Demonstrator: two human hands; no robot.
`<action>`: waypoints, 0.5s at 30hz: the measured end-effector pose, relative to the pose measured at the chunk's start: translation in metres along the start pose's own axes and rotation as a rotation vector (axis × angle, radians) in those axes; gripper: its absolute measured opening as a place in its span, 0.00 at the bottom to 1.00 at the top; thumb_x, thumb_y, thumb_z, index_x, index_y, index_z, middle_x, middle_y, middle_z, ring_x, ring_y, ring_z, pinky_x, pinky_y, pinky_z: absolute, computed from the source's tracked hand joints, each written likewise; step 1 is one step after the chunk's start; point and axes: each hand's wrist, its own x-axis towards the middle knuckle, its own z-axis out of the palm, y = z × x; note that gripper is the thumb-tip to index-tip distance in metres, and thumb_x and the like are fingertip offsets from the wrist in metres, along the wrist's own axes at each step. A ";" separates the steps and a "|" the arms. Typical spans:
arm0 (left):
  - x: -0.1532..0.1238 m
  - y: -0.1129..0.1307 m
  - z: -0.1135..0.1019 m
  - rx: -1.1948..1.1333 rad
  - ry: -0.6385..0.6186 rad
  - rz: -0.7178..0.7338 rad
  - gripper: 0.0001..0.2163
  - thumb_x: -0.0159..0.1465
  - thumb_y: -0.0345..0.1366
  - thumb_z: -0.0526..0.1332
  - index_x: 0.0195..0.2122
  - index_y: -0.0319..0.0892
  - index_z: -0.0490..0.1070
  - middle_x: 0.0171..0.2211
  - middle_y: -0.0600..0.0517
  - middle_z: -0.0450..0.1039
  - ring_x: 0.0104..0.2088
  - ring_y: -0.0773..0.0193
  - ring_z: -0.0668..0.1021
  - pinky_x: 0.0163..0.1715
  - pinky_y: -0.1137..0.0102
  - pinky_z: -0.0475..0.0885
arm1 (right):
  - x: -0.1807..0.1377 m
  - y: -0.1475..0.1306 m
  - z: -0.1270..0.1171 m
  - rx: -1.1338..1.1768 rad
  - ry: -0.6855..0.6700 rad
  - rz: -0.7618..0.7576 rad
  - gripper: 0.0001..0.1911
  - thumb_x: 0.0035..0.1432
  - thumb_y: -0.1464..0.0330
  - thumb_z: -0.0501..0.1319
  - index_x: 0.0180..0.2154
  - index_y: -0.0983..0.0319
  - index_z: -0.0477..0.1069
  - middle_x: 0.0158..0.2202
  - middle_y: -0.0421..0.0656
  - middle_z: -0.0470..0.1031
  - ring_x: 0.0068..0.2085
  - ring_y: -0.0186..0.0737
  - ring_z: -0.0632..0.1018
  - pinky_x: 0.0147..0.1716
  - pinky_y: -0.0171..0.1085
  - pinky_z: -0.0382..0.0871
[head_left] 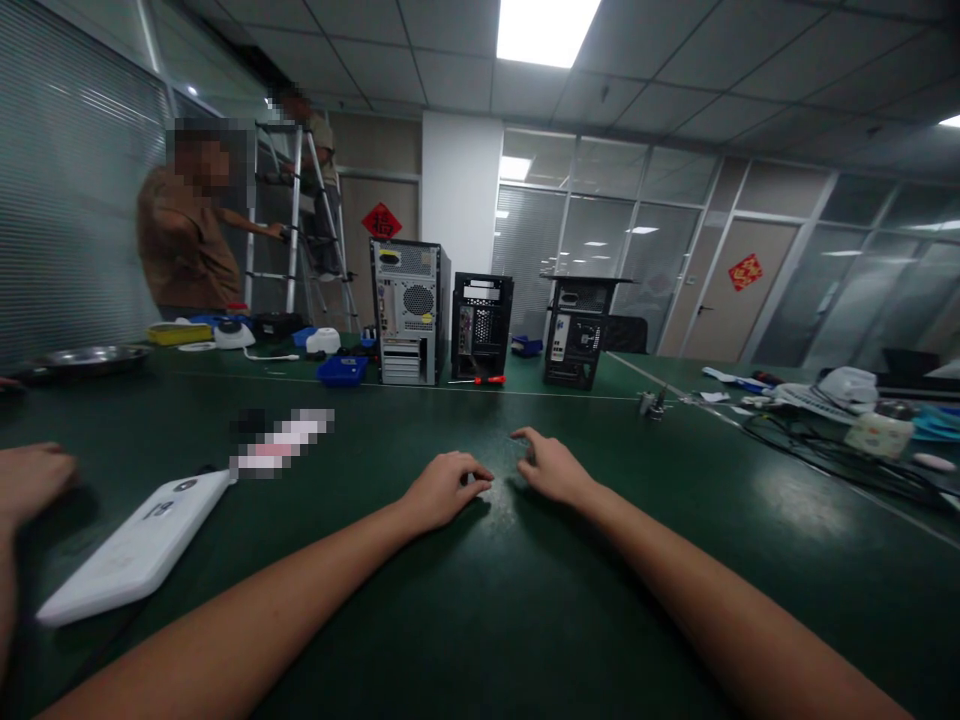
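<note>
My left hand (446, 490) hovers low over or rests on the green table, fingers loosely bent with thumb and fingertips a little apart and nothing between them. Facing it, my right hand (553, 468) has its index finger stretched out and the thumb apart, also holding nothing. Beyond both hands stand a tall grey computer case (409, 310), a smaller black computer case (481, 325) and another black case (576, 335) with a flat panel on top. In front of the middle case lies a screwdriver (487, 380) with a red and black handle. Neither hand touches these.
A white device (142, 550) lies at left, near another person's hand (34, 480). A blue bin (342, 371) and a metal tray (94, 357) sit farther back. Black cables (810, 455) clutter the right. Two people are at a ladder (294, 220) behind.
</note>
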 end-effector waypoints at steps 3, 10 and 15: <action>0.000 0.000 0.002 -0.057 0.026 -0.036 0.08 0.64 0.36 0.63 0.42 0.43 0.79 0.40 0.50 0.79 0.40 0.60 0.77 0.43 0.68 0.68 | -0.018 -0.026 0.014 -0.022 -0.049 -0.154 0.16 0.62 0.66 0.56 0.52 0.58 0.66 0.34 0.41 0.78 0.36 0.39 0.77 0.35 0.35 0.61; 0.000 -0.010 0.012 -0.247 0.108 -0.081 0.07 0.61 0.35 0.64 0.37 0.41 0.68 0.36 0.51 0.77 0.35 0.64 0.77 0.36 0.70 0.70 | -0.020 -0.043 0.024 -0.230 -0.003 -0.294 0.13 0.64 0.63 0.57 0.48 0.61 0.65 0.38 0.46 0.78 0.37 0.42 0.76 0.39 0.38 0.59; 0.000 -0.013 0.014 -0.259 0.117 -0.055 0.06 0.63 0.35 0.62 0.37 0.42 0.65 0.34 0.52 0.75 0.34 0.64 0.77 0.35 0.70 0.69 | -0.018 -0.039 0.024 -0.243 0.037 -0.324 0.11 0.67 0.62 0.54 0.47 0.60 0.67 0.38 0.45 0.78 0.39 0.41 0.76 0.42 0.39 0.59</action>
